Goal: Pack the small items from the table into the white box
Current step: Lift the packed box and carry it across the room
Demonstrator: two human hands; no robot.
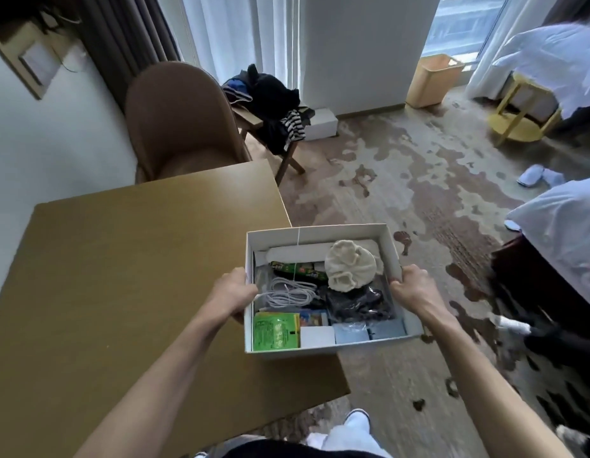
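The white box (320, 233) is held in the air, partly past the right edge of the wooden table (128, 276). My left hand (232, 294) grips its left wall and my right hand (411, 287) grips its right wall. Inside lie a cream knitted piece (349, 266), a coiled white cable (292, 294), a green packet (275, 331), a dark bundle (359, 302), a green snack wrapper (295, 269) and small blue and white packs (349, 332).
A brown chair (178, 123) stands behind the table. A stool piled with dark clothes (270, 104) is further back. A bed corner (564, 233) juts in at right, and a yellow side table (521, 110) and a bin (432, 79) stand near the window. Patterned carpet covers the floor.
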